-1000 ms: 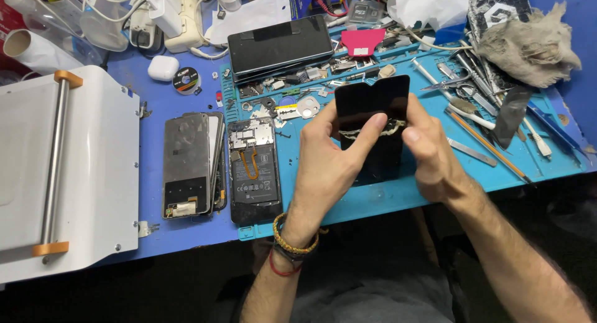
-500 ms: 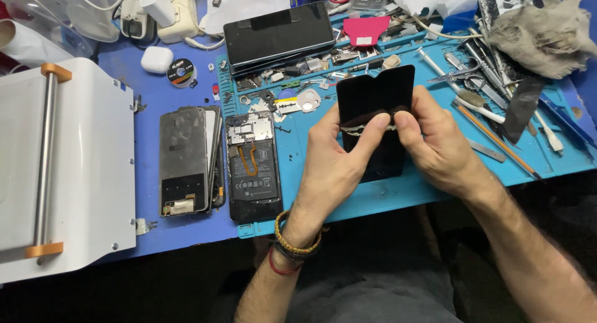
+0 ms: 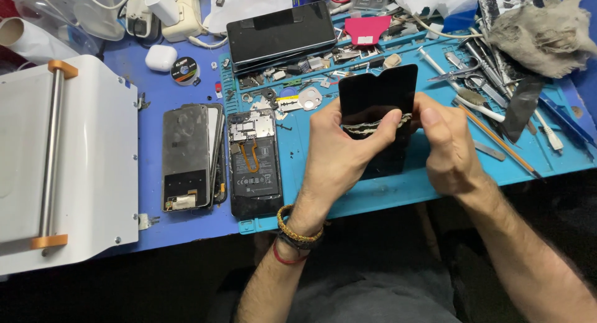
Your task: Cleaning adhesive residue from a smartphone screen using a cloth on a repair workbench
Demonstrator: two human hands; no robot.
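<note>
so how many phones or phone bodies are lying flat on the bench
3, maybe more hidden: a closed dark phone at the top, an opened phone body with its battery showing on the mat's left edge, and a stack of back panels beside it.

black screen panel (image 3: 377, 93) in both hands, over blue mat (image 3: 398, 189)

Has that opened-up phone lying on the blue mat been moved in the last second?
No. The opened phone lies in the same spot beside the grey back cover, at the teal mat's left edge; only the camera shifted.
</note>
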